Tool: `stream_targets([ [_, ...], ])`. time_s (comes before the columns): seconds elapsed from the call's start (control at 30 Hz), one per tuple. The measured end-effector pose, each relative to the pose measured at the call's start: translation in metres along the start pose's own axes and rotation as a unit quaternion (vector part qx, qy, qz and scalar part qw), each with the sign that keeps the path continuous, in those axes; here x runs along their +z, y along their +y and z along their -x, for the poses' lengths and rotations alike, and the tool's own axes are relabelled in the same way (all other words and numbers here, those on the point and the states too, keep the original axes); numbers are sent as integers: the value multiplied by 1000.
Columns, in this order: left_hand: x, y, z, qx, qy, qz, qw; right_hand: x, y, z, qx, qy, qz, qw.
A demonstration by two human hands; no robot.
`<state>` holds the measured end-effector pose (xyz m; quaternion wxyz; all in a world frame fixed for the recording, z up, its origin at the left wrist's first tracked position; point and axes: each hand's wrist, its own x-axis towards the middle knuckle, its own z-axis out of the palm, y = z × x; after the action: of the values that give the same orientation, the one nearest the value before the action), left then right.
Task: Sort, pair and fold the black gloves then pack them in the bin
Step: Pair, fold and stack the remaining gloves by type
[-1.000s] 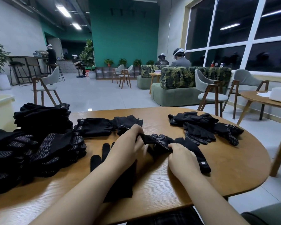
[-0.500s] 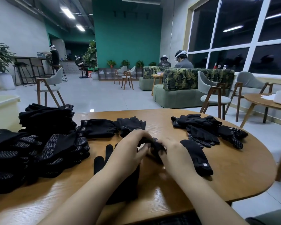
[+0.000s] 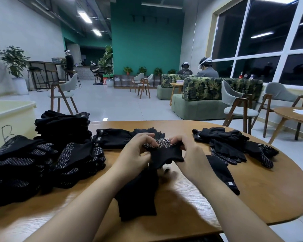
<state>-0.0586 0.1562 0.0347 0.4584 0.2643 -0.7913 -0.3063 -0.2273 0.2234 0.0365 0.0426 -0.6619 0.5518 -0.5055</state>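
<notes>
While pinched at mid-frame between left hand (image 3: 136,151) and right hand (image 3: 185,152), hangs just above the worktop (image 3: 252,194) as a dotted black glove (image 3: 162,151), half doubled over. Each grip: fingers and thumb curled onto the fabric at either end, holding the glove and nothing else. Looks like the folding step, with pairing likely under way, since directly below lies a plain glove (image 3: 138,194) flat on the wood. Next move probably calls for closing the fold, matching with a mate, then carrying leftward to the pale bin (image 3: 12,112) at the left edge of the frame.

Counted: two hands, one bin, one held glove, one flat glove beneath, one more single glove (image 3: 222,173) lower right of the hands. Left of frame, large stacks (image 3: 42,159), too overlapped to count. Right of centre, a loose heap (image 3: 234,145), several gloves, number unclear. Behind the hands, another labelled glove (image 3: 115,138).
</notes>
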Motion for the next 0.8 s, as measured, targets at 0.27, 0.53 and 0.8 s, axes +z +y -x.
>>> stream_targets([
  [0.27,-38,-12,25,24,-2,-96,995,29,-11,6,-57,-116,-1,992],
  [0.53,-62,-27,67,-14,-73,-143,987,44,-15,34,-83,-220,17,972],
  [0.8,-69,-17,91,-64,-185,-152,969,42,-14,54,-62,-261,28,963],
])
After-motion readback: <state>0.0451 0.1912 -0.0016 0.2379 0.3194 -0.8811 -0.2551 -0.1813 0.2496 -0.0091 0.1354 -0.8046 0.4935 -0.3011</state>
